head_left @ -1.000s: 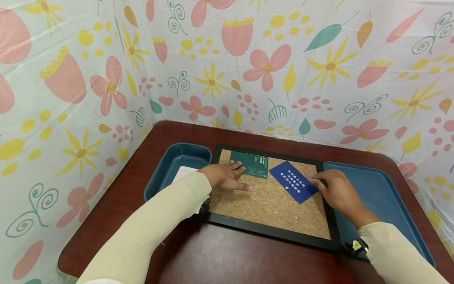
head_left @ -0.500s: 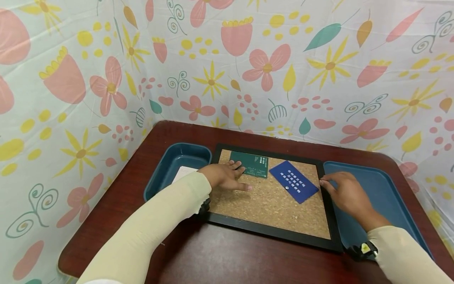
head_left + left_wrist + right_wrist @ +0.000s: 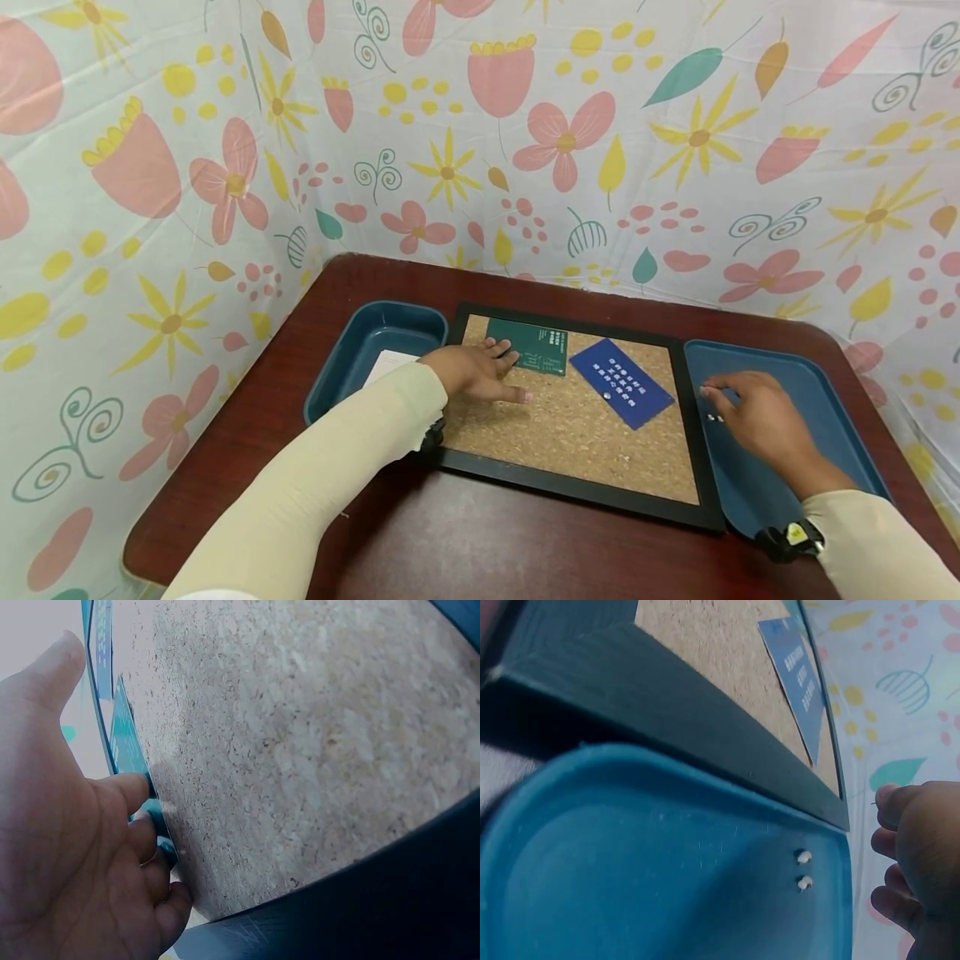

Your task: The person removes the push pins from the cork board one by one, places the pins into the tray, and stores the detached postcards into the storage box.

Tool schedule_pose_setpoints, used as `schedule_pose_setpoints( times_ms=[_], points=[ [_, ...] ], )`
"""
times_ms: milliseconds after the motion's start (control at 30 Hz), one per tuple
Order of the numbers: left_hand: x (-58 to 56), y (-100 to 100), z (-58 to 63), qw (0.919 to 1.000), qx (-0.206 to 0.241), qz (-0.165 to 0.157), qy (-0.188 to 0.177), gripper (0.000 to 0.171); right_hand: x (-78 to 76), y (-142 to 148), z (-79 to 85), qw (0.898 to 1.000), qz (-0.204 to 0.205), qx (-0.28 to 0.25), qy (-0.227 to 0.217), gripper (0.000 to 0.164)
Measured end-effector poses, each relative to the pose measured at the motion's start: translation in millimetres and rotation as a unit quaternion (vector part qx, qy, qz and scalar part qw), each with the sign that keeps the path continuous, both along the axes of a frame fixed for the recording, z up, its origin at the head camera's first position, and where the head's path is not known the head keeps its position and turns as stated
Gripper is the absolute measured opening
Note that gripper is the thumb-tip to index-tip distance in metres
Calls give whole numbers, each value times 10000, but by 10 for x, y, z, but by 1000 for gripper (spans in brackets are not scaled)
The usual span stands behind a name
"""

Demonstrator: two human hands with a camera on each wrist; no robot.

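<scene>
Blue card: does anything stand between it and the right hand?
Only two edges: the tray's rim and the board's black frame lie between the right hand and the blue card. Nothing else is visible in between.

Screened-off work corner, more small booth than lived-in room; home, office or lab beyond, can't tell. Flowered cloth [image 3: 480, 158] hangs creased on left and back, walling in nook. Dark red-brown table [image 3: 480, 533], rounded corners, stands right up against it. Laid out like workstation: framed cork board [image 3: 577, 446] between deep blue tray [image 3: 405, 315] and flat blue tray [image 3: 746, 492]. Black wrist device [image 3: 802, 535] suggests recording setup.
</scene>
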State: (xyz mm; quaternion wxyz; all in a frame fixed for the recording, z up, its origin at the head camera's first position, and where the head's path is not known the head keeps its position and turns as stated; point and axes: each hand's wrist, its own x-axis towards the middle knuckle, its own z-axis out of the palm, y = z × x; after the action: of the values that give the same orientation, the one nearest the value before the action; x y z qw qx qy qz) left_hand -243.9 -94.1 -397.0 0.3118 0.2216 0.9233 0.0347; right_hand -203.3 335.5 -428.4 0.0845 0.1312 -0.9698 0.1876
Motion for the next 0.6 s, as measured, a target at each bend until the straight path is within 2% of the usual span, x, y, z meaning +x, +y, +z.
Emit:
schedule_pose_setpoints(
  times_ms=[600],
  points=[
    [-5, -14, 22, 10000, -7, -9, -13, 104, 70, 193, -45, 9999, -115, 1, -17, 26]
  ],
)
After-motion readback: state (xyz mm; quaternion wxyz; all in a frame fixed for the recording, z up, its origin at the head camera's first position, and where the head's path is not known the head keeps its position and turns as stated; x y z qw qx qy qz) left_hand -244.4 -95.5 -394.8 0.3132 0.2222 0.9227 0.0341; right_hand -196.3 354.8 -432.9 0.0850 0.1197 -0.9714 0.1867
